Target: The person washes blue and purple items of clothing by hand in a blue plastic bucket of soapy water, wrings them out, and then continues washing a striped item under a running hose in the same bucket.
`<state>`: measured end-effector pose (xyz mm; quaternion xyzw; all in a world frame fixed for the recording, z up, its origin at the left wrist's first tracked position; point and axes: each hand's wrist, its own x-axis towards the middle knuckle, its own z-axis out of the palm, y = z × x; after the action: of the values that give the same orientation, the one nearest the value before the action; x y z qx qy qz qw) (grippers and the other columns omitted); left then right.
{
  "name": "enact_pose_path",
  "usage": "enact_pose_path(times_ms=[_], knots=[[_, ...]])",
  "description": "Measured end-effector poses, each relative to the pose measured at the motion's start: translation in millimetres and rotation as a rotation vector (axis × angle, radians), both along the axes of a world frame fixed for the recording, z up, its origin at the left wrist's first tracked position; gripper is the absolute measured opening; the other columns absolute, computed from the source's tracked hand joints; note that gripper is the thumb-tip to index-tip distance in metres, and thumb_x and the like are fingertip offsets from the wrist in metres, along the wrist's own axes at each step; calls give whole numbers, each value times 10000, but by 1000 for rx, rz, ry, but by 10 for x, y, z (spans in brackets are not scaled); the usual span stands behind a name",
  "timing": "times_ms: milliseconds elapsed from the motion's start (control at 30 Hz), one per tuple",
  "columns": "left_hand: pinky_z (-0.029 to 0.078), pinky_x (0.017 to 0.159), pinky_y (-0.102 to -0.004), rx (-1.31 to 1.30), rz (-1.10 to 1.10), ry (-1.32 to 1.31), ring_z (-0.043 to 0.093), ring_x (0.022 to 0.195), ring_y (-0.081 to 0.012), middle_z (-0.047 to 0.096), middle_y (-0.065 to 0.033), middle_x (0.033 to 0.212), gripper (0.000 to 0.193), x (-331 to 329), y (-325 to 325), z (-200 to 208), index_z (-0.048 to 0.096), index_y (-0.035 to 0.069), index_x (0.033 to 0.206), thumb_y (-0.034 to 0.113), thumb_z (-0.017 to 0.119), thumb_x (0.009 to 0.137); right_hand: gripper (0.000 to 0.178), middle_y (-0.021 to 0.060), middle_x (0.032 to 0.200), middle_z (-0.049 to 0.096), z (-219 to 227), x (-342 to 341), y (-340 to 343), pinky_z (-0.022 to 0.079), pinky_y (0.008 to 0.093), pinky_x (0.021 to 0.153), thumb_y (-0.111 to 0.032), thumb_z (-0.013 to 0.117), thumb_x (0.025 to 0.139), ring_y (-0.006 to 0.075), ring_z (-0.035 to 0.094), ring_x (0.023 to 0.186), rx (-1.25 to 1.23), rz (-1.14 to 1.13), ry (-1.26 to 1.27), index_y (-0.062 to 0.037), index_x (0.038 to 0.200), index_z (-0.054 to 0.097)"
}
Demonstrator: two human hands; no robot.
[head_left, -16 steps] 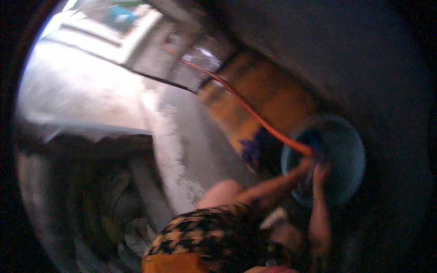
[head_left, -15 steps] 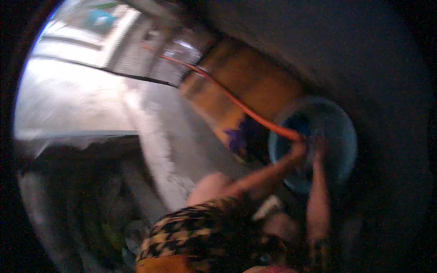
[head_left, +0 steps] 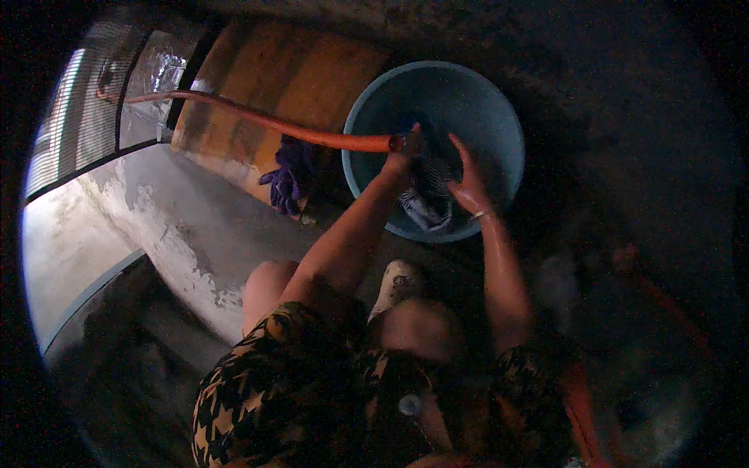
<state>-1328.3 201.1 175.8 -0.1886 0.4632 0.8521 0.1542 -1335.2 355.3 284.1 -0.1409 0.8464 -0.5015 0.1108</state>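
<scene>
A round blue-grey tub [head_left: 511,156] stands in front of me with wet-looking dark and pale striped cloth [head_left: 427,212] in its near part. My left hand [head_left: 402,162] is over the tub's left half, against the open end of an orange hose [head_left: 343,140]. One finger points up past the hose end; the others are hidden, so a grip on the hose cannot be made out. Over the tub's right half, my right hand [head_left: 470,191] is open, fingers apart, above the cloth and holding nothing visible. A thin band circles its wrist.
The hose crosses an orange-brown striped panel [head_left: 234,62] at the far left. Purple gloves or cloth [head_left: 287,175] hang or lie left of the tub. A rough concrete ledge [head_left: 187,218] runs on the left. A light shoe [head_left: 396,282] is below the tub.
The view has swung, so the tub now appears farther left and higher. My hands were close together and blurred; now they are apart, with the right one spread and cloth showing between them.
</scene>
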Motion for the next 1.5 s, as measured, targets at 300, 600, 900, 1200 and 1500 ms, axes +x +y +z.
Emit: enact_pose_path(times_ms=[300,600,900,1200,1500], knots=[[385,797,-391,31,180,-269,479,899,-238,502,-83,959,245,25,4,555,489,69,957,235,530,781,647,149,1212,416,-467,-227,-178,315,363,932,-10,563,695,300,393,1120,544,-311,-326,-126,1270,289],[388,804,-371,258,158,-416,478,916,-249,508,-88,993,446,-97,-71,573,477,64,1018,437,514,777,488,146,1131,472,-123,199,-654,355,371,889,-8,566,684,293,448,1057,-23,-259,-240,-85,1145,426],[375,819,-357,151,153,-474,482,920,-249,496,-94,1051,468,-37,589,432,443,52,1099,407,473,796,344,144,935,529,46,-365,-395,399,379,790,-254,602,693,303,508,854,180,-262,-159,-50,962,537],[391,795,-358,-15,206,-380,505,882,-247,504,-108,1024,409,17,585,536,445,61,1085,327,513,783,435,207,1040,512,-25,-423,-123,353,412,867,-255,601,711,342,473,1006,-168,-385,-556,-10,1053,490],[429,765,-358,265,172,-613,474,953,-244,454,-149,1076,533,-339,164,733,338,66,1195,255,570,754,573,219,1033,519,-615,-500,107,379,411,824,-419,601,694,344,483,988,-61,-613,-537,-32,1099,477]])
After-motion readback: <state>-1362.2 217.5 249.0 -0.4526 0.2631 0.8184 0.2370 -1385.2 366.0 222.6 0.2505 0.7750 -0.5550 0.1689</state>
